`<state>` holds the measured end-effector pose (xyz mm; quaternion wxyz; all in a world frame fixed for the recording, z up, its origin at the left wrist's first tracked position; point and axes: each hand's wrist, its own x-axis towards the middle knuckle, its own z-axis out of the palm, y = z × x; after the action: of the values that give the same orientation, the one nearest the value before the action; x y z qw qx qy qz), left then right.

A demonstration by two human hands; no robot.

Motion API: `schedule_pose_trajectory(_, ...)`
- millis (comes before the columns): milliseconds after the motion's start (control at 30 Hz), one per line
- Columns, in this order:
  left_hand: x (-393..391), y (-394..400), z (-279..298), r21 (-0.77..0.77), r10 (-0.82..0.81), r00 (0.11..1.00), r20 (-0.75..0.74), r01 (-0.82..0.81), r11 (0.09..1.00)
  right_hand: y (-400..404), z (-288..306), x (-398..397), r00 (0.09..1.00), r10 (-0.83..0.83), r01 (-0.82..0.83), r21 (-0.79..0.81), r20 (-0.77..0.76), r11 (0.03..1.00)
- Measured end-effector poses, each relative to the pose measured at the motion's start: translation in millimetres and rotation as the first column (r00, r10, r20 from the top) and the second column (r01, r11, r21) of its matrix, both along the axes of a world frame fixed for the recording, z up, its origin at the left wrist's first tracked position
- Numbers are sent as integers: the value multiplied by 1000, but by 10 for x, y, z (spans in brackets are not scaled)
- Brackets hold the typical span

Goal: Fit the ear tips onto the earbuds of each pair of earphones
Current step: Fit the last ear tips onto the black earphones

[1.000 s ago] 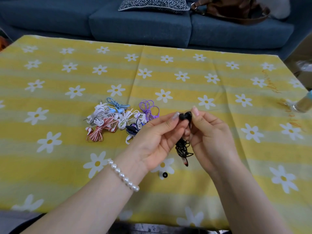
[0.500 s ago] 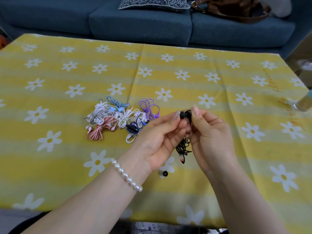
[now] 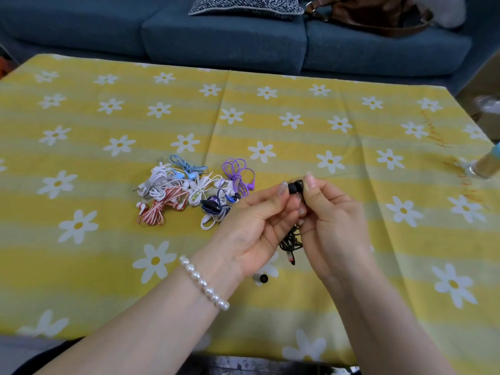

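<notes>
- Yellow striped tablecloth (image 3: 270, 109) printed with white daisies.
- Heap of bundled earphones (image 3: 194, 192) — glossy cords, left of the hands.
- Left hand (image 3: 257, 226) and right hand (image 3: 332, 220) pinch a round black earbud (image 3: 294, 188); its tangled cord (image 3: 290, 240) dangles between them.
- Small black ear tip (image 3: 263, 278) lies on the cloth below the left hand.

Both forearms come in from the near edge, raised and angled toward each other. Left hand (image 3: 259, 220) is palm-up with fingers curled, fingertips pinching. Right hand (image 3: 332, 212) sits just beside it, thumb and fingers pinching at the same spot.
</notes>
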<state>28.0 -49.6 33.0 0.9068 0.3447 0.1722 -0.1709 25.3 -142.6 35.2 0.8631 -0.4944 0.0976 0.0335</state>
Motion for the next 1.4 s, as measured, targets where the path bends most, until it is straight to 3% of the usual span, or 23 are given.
schedule_pose_trajectory(233,-4,-2,26,20,6,998,70,-8,1000,1,31,-8,999,39,-38,99,-11,994)
schedule_pose_trajectory(567,-47,-71,13,129,173,982,73,-181,975,61,-67,-50,997,-55,61,-117,59,991)
schedule_pose_trajectory(833,-32,-39,76,94,130,986,105,-140,986,59,-13,-11,997,-58,64,148,-44,987)
schedule_pose_trajectory(1033,-28,0,80,171,70,980,185,-102,980,17,-17,-13,997,-82,82,3,-13,997)
schedule_pose_trajectory(1200,-18,30,51,389,90,933,348,-231,892,15,-6,-26,995,-96,97,-99,10,990)
schedule_pose_trajectory(1400,-31,37,69,409,54,929,365,-212,887,16,-30,-22,992,-118,125,-165,49,978)
